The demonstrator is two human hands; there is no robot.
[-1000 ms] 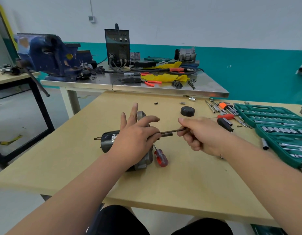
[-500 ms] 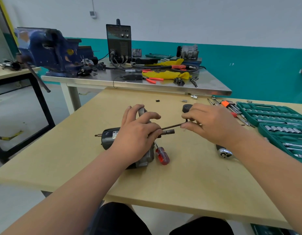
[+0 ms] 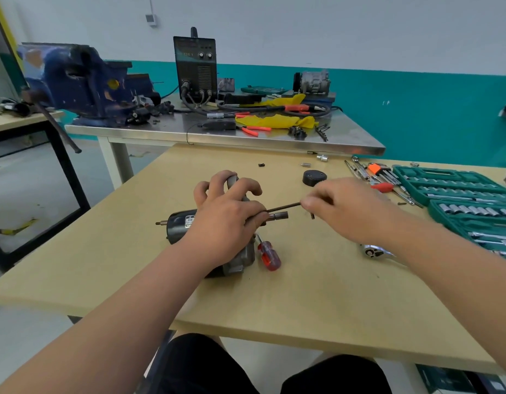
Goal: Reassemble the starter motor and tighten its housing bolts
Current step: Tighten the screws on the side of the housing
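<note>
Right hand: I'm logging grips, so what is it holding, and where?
The right hand pinches the long housing bolt at its outer end; the left hand steadies the starter motor.

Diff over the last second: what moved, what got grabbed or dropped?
The right hand let go of the ratchet, now lying on the table, and shifted to pinching the long bolt's outer end. The left hand curled its fingers down over the starter motor. Motor and red screwdriver stayed put.

This is a workshop: a heavy blue bench vise and a black welding machine stand on the far steel-topped table, and open green socket-set cases lie at the right of the near wooden bench.
</note>
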